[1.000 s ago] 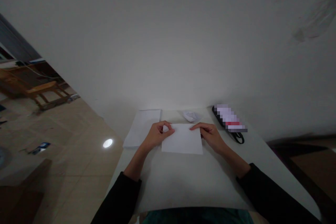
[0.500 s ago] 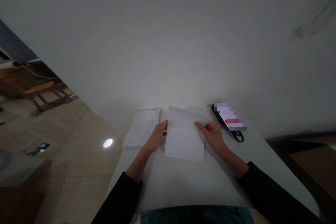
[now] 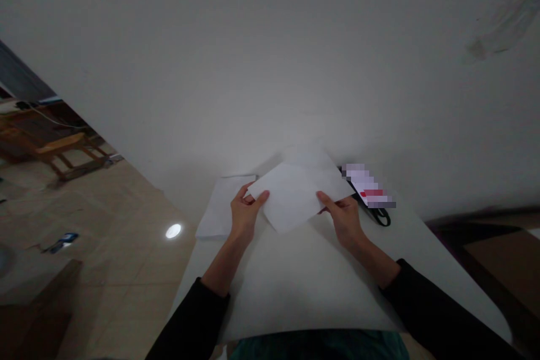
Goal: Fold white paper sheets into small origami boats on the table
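The left forearm [image 3: 225, 264] is angled toward one o'clock and the right forearm [image 3: 377, 261] toward ten o'clock, both covered to above the wrists by black sleeves [image 3: 192, 318]. The left hand [image 3: 243, 216] and right hand [image 3: 346, 222] are held apart, closed in pinches, with thumbs [image 3: 263, 198] laid uppermost and fingers partly hidden beneath.

My head view was dim and grey, slightly soft, with a paler glow mid-wall [image 3: 270, 95] and darker corners. 1 white glare spot [image 3: 173, 230] shone off the floor [image 3: 139, 259]. Faint shadows lay on the tabletop [image 3: 295, 287].
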`<state>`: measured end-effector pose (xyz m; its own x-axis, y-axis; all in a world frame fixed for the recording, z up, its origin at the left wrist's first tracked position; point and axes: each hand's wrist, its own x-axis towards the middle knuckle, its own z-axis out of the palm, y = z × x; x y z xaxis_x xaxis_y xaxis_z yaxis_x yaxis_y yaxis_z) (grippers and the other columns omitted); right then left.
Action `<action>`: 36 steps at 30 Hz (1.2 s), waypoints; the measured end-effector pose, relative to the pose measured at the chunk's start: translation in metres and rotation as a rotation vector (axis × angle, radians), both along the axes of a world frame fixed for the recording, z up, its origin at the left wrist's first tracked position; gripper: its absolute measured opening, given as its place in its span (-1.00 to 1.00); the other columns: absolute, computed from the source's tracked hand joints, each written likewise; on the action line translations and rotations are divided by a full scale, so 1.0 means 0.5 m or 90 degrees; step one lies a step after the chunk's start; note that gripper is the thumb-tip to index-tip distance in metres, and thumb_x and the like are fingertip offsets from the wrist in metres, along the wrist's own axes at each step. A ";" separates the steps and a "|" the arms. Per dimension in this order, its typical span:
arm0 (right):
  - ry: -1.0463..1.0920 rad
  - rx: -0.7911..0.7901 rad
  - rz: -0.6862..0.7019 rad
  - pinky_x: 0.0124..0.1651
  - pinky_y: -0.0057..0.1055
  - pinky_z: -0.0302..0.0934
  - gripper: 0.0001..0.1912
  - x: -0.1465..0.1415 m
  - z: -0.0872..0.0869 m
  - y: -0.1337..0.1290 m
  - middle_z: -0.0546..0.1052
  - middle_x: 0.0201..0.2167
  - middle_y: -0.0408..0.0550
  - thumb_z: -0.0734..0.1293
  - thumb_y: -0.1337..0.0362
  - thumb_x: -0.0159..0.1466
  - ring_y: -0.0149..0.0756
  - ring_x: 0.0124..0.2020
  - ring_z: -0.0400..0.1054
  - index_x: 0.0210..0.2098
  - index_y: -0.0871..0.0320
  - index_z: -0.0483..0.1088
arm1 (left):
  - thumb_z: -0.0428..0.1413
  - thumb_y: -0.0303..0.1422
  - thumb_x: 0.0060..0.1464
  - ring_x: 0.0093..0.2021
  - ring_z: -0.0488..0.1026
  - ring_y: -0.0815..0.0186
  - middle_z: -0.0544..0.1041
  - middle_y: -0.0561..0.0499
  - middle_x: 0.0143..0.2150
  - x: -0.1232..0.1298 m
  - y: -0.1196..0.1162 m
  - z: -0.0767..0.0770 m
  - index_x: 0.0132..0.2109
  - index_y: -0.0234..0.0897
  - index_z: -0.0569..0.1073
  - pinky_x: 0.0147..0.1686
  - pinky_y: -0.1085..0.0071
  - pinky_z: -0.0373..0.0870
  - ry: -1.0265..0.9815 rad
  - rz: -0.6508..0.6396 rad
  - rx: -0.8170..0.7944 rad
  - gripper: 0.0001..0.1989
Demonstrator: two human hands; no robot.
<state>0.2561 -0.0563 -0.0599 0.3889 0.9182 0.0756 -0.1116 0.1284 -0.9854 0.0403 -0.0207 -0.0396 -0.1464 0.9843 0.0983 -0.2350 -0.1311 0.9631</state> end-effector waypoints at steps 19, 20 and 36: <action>-0.607 0.514 0.136 0.14 -0.09 0.32 -0.52 0.041 -0.012 -0.033 0.25 0.29 0.06 0.27 0.17 0.35 -0.03 0.24 0.25 0.25 -0.05 0.26 | 0.33 -0.09 -0.11 -0.33 0.57 0.22 0.64 -0.08 -0.30 -0.025 -0.003 0.033 0.07 -0.33 0.39 -0.31 0.37 0.46 0.102 -0.184 -0.039 -0.35; -0.624 0.523 0.149 0.12 -0.12 0.34 -0.52 0.041 -0.015 -0.029 0.23 0.31 0.03 0.26 0.23 0.36 -0.05 0.24 0.25 0.26 -0.07 0.24 | 0.34 -0.15 -0.12 -0.37 0.57 0.24 0.64 -0.06 -0.32 -0.022 -0.005 0.029 0.11 -0.30 0.34 -0.35 0.38 0.47 0.122 -0.172 -0.034 -0.33; -0.077 0.071 0.077 -0.37 -0.31 0.36 -0.61 0.004 0.021 -0.003 0.55 -0.56 -0.13 0.49 0.04 0.05 -0.28 -0.50 0.43 -0.24 0.17 0.52 | 0.34 -0.22 -0.13 -0.44 0.57 0.23 0.65 -0.08 -0.33 -0.014 -0.011 0.018 0.00 -0.33 0.43 -0.44 0.37 0.50 0.129 -0.171 -0.042 -0.46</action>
